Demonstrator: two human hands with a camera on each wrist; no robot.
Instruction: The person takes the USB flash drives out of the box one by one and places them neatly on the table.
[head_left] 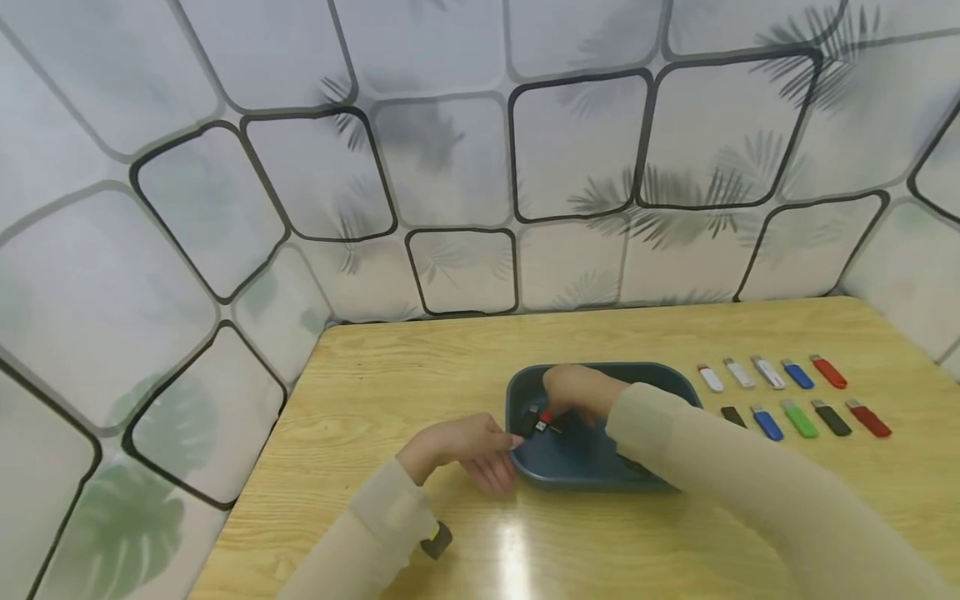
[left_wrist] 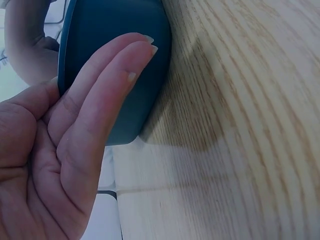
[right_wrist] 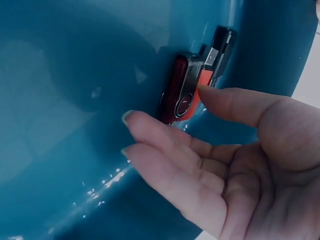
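Observation:
My left hand (head_left: pixel 472 450) holds the near-left rim of a dark blue plastic basin (head_left: pixel 570 479), thumb over the edge and fingers (left_wrist: pixel 107 95) along the outer wall. My right hand (head_left: pixel 581 392) is inside the basin. In the right wrist view its thumb touches a red-orange USB stick (right_wrist: pixel 201 80), with the other fingers (right_wrist: pixel 165 167) extending past the sticks' lower end. The index fingertip is hidden, so a pinch cannot be confirmed. Against that stick lie a dark red USB stick with a black swivel cover (right_wrist: pixel 175 82) and a black USB stick (right_wrist: pixel 225 47).
Two rows of USB sticks lie right of the basin, including a green one (head_left: pixel 798 418), a blue one (head_left: pixel 797 374) and a red one (head_left: pixel 828 372). A small dark object (head_left: pixel 437 542) shows beside the left sleeve. A patterned curtain (head_left: pixel 465 167) hangs behind the wooden table (head_left: pixel 397 367).

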